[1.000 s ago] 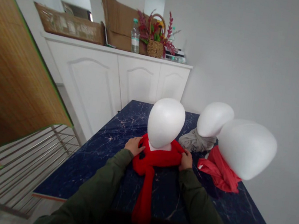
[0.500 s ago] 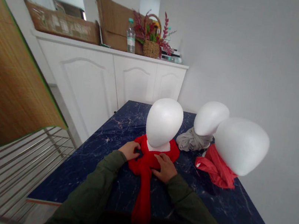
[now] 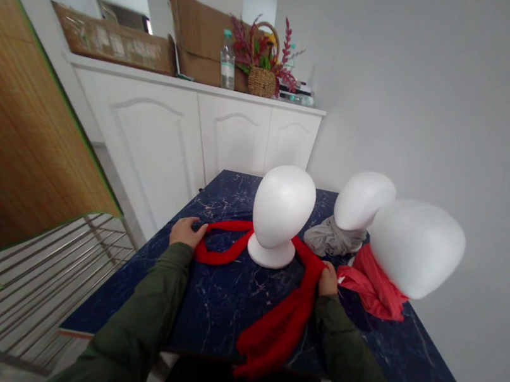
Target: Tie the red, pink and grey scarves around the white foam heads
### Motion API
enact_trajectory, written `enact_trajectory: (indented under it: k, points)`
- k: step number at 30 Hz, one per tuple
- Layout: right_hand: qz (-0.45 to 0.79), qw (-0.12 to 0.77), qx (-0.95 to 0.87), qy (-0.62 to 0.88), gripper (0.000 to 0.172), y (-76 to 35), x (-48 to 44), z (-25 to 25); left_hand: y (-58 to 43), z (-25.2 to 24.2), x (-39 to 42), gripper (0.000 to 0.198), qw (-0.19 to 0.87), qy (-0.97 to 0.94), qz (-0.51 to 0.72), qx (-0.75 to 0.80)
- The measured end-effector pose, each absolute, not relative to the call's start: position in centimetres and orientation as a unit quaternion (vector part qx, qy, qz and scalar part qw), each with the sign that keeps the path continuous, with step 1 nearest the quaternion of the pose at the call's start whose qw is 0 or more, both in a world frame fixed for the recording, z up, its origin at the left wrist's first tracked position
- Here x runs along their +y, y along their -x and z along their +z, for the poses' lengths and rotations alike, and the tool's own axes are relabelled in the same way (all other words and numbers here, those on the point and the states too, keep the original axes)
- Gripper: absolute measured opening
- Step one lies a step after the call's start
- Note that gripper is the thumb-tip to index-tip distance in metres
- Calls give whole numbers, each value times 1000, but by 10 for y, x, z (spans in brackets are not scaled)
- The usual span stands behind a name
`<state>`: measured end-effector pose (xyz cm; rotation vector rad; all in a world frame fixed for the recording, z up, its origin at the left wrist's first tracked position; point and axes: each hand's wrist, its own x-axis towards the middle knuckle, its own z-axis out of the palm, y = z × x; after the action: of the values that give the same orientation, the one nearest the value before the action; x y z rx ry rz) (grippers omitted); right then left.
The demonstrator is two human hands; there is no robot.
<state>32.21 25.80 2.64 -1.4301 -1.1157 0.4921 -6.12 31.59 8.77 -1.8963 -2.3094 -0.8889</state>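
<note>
A white mannequin head point(image 3: 282, 211) stands upright on the dark blue marbled table. Behind its neck runs a red scarf point(image 3: 221, 257), coming forward on both sides, with the front of the round base bare. On the left, my left hand point(image 3: 187, 232) grips the scarf where it bends into a loop. My right hand point(image 3: 328, 280) is closed on the scarf to the right of the head. From there the scarf's loose end hangs toward the front table edge, slightly blurred.
Two more white mannequin heads stand at the right: one point(image 3: 363, 201) with a grey cloth point(image 3: 332, 237) round its neck, another point(image 3: 414, 247) with a coral-red cloth point(image 3: 372, 285). A metal rack point(image 3: 40, 280) is at the left. Behind, a white cabinet point(image 3: 150, 124) bears boxes and a flower basket point(image 3: 262, 81).
My hands have moved apart to either side, drawing the red scarf open from the front of the neck. The hanging end has swung to the right.
</note>
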Motion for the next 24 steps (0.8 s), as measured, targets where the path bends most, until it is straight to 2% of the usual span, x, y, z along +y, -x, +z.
enact_trajectory:
  k: [2,4,8,12,16,21,24]
  points:
    - [217,602,-484,597,21,-318,256,24,41,93,305,35,-9,656,-293,-696]
    - [205,591,-519,583,18,-312,254,24,19,93,294,33,-66,747,-223,-623]
    - [169,483,-609,606,15,-303,249,26,-2,84,287,11,-106,822,-100,-551]
    - [189,404,-664,600,16,-300,246,30,13,79,309,28,-46,760,-137,-633]
    - [190,400,-685,579,19,-298,242,33,23,85,337,28,17,635,-206,-745]
    - [162,400,-680,592,18,-298,239,37,16,89,351,29,-25,610,-170,-773]
    - [151,399,-680,596,18,-299,240,39,15,85,353,39,-26,612,-172,-771]
